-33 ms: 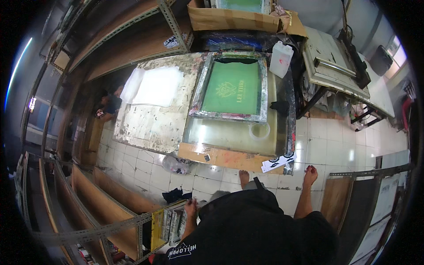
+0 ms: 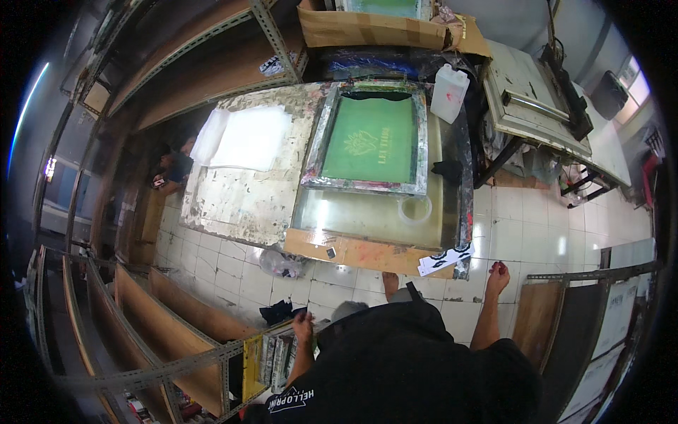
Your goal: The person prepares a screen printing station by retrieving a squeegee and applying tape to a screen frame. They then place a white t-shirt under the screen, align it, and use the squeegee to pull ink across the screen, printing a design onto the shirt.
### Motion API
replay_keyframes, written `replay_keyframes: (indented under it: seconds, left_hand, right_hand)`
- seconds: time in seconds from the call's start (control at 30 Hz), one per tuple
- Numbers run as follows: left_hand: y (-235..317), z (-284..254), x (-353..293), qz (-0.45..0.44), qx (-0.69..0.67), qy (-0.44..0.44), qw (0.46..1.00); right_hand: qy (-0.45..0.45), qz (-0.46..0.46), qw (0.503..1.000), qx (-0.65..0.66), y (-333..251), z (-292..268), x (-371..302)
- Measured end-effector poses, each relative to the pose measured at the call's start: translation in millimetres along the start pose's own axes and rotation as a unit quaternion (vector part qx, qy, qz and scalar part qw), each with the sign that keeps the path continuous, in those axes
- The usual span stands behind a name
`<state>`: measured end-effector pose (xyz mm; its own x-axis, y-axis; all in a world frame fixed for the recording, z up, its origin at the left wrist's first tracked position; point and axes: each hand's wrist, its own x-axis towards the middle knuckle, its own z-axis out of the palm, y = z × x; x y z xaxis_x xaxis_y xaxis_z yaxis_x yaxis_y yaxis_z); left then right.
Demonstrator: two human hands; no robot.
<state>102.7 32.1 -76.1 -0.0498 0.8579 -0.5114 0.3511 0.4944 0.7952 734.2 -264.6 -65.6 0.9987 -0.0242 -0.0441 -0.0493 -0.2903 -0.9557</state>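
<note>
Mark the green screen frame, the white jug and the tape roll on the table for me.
green screen frame point(image 2: 369, 139): head view, middle of the green mesh.
white jug point(image 2: 449, 94): head view, middle of its body.
tape roll point(image 2: 414, 210): head view, on its ring.

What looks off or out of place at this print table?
The black-patterned white sheet hangs over the table's front corner instead of lying flat. A crumpled plastic bag and a dark rag lie loose on the tiled floor. The tabletop is stained and peeling. The screen-printing frame sits slightly askew.
</note>
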Motion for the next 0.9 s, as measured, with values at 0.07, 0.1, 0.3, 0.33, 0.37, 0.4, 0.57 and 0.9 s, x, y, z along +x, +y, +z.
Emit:
replay_keyframes:
  seconds: [0.07,0.1,0.3,0.33,0.37,0.4,0.57,0.9]
  left_hand:
    - [85,28,-2,0.079,-0.036,0.005,0.996]
    - [114,37,2,0.120,-0.046,0.023,0.991]
    - [240,80,45,0.226,-0.042,-0.062,0.971]
    - [252,86,53,0.245,-0.042,-0.059,0.967]
    - [262,92,60,0.264,-0.043,-0.055,0.962]
    - [272,95,67,0.283,-0.045,-0.054,0.957]
    - [324,100,104,0.279,0.024,-0.161,0.946]
    - [330,116,174,0.304,0.044,-0.213,0.928]
  right_hand:
    - [0.015,-0.019,1.000,0.001,-51,14,0]
    - [0.024,-0.023,0.999,-0.002,-67,17,-3]
    - [-0.008,-0.100,0.994,0.037,-124,65,-26]
    - [-0.016,-0.129,0.992,-0.002,-145,77,-40]
    - [-0.026,-0.158,0.986,-0.041,-167,88,-55]
    - [-0.039,-0.158,0.985,-0.054,-184,97,-70]
    - [-0.056,-0.262,0.956,-0.119,-215,139,-123]
    - [-0.057,-0.273,0.951,-0.137,-244,190,-184]
